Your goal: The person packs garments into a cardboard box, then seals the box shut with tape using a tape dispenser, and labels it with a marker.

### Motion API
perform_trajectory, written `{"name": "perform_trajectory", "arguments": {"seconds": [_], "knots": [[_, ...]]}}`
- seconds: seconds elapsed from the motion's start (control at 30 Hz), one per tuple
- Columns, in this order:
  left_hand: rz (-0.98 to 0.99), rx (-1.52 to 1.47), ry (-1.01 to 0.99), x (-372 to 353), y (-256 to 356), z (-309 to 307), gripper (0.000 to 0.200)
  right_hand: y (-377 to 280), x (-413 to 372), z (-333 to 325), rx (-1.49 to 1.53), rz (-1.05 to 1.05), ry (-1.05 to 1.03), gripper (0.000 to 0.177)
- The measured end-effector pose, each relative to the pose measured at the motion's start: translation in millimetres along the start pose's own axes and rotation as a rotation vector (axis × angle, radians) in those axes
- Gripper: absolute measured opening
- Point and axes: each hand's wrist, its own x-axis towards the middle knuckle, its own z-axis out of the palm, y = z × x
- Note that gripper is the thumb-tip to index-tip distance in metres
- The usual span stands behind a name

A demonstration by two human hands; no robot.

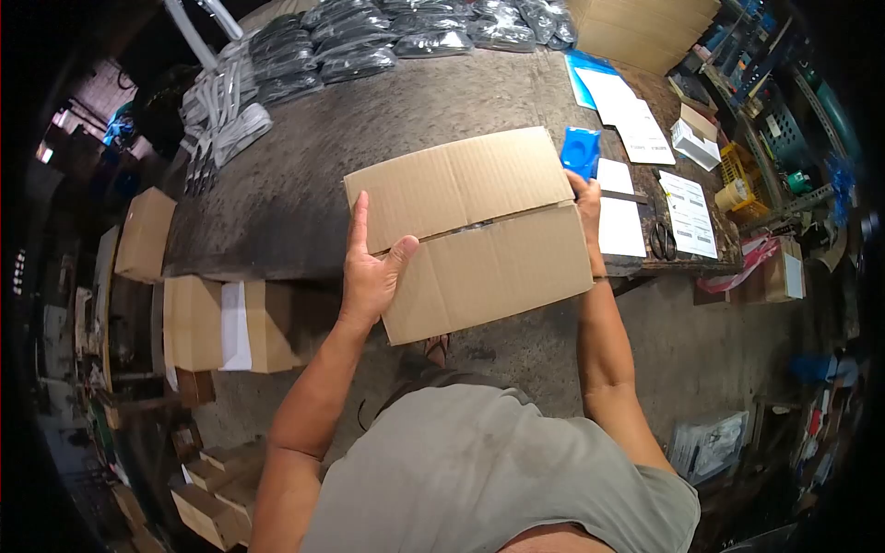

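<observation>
A cardboard box (489, 258) is between my hands at the near edge of the worktable, slightly tilted. Its two top flaps are folded in, with a narrow gap between them showing a bit of dark content. My left hand (371, 281) grips the left side, thumb on the near flap and index finger along the edge. On the far right corner, my right hand (584, 201) holds the box, its fingers partly hidden behind the side. Just beyond that hand is a blue plastic tool (581, 150), perhaps a tape dispenser.
Plastic-wrapped dark packages (359, 41) are stacked at the table's back, beside grey straps (226, 120). Paper sheets (687, 214), black scissors (663, 241) and a small white box (696, 140) lie at right. Open cartons (194, 323) stand below left; shelving lines the right side.
</observation>
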Motion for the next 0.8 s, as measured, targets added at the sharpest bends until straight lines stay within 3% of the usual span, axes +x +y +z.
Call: {"name": "perform_trajectory", "arguments": {"seconds": [0.03,0.07,0.1,0.2,0.23,0.3,0.37,0.4,0.43,0.5,0.57,0.67,0.8], "knots": [[0.007,0.002,0.011,-9,-3,-1,0.09,-25,-12,-9,-0.029,-0.032,0.044,0.03],[0.019,0.007,0.023,-16,-4,-2,0.093,-18,-15,-18,0.202,0.035,0.126,0.042],[0.021,0.02,0.039,-24,-5,-2,0.093,-55,-29,-32,0.417,0.039,0.184,0.06],[0.035,-0.069,0.034,-49,-8,-2,0.095,-111,-65,-83,0.882,0.07,0.308,0.073],[0.032,-0.098,0.031,-55,-8,-1,0.094,-118,-75,-94,0.986,0.031,0.236,0.058],[0.042,-0.134,0.034,-61,-15,-2,0.093,-137,-101,-103,1.334,0.198,0.204,0.051],[0.159,0.042,0.046,-64,-32,-6,0.091,-144,-119,-100,1.228,0.195,0.043,0.052],[0.176,0.05,0.044,-67,-37,-6,0.089,-152,-127,-93,1.036,0.047,-0.068,0.06],[0.184,0.05,0.039,-69,-39,-7,0.089,-165,-138,-85,1.038,0.039,-0.062,0.06],[0.267,0.176,0.075,-75,-44,-8,0.088,-194,-161,-66,0.618,0.031,-0.192,0.077],[0.284,0.184,0.065,-82,-44,-7,0.087,-198,-169,-43,0.529,0.009,-0.236,0.092],[0.269,0.339,0.062,-91,-42,-6,0.089,-202,-176,-14,0.377,-0.151,-0.273,0.092],[0.246,0.266,-0.022,-104,-52,-12,0.088,-201,-185,-6,0.345,-0.076,-0.339,0.089]]}}
